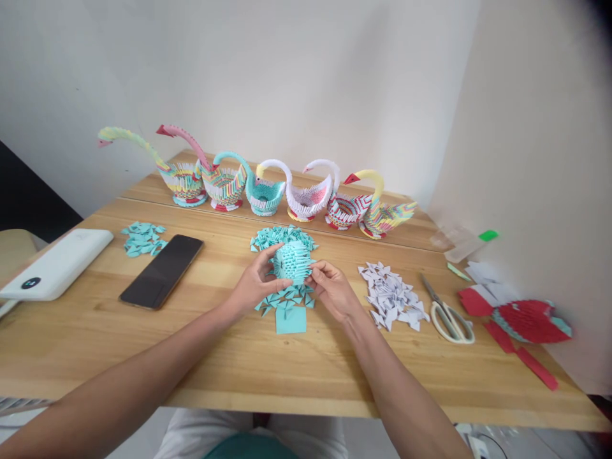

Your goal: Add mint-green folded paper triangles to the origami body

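Observation:
A round turquoise body of folded paper pieces [292, 261] is held over the middle of the table, tipped on its side. My left hand [261, 275] grips it from the left, thumb below and fingers above. At its right edge my right hand [329, 287] is closed in a pinch; whether a loose piece sits between the fingertips is too small to tell. Behind and beneath it lie loose turquoise paper triangles [268, 238], partly hidden by the hands. A flat turquoise paper square [291, 321] lies just in front of them.
Several paper swans [265, 196] line the table's back. A phone [162, 271], a white power bank [60, 262] and more turquoise triangles [143, 238] lie left. White triangles [392, 296], scissors [449, 317], a glue bottle [471, 247] and red paper pieces [530, 322] lie right.

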`<state>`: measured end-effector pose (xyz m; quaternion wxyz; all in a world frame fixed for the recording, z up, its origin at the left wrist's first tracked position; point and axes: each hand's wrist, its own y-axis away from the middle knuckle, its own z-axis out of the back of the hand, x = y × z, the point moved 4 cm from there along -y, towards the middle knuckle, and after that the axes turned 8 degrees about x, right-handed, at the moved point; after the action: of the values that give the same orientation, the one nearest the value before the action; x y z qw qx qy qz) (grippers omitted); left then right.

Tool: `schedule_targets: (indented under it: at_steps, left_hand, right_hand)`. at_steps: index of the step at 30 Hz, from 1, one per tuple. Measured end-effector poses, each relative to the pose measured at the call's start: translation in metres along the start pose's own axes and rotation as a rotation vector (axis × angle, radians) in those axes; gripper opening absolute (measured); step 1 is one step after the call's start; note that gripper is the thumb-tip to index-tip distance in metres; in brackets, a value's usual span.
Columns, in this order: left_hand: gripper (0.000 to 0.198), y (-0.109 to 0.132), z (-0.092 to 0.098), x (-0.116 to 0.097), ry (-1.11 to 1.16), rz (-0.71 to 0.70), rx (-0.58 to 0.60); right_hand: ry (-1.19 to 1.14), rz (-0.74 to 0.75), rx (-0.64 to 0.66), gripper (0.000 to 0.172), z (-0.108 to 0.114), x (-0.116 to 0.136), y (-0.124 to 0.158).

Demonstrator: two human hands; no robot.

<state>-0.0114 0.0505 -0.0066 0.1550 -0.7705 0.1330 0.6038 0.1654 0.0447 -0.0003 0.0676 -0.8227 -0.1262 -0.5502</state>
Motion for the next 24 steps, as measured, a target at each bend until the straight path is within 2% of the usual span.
schedule_targets:
  at_steps: [13, 17, 20, 24]
  left_hand:
    - [0.086, 0.0, 0.0, 0.0, 0.014, -0.003, -0.002]
    - [0.086, 0.0, 0.001, 0.001, -0.007, 0.009, 0.008]
    - [0.087, 0.0, 0.002, 0.002, -0.043, 0.032, -0.005]
    - [0.091, 0.0, 0.003, 0.003, -0.079, 0.048, -0.046]
  right_hand:
    - [-0.014, 0.017, -0.018, 0.036, 0.003, -0.004, -0.002]
    - [0.154, 0.046, -0.009, 0.033, 0.006, 0.001, -0.001]
    - [0.323, 0.075, -0.063, 0.031, 0.005, 0.009, 0.001]
    - [0.355, 0.079, -0.134, 0.04, 0.0, 0.015, 0.004]
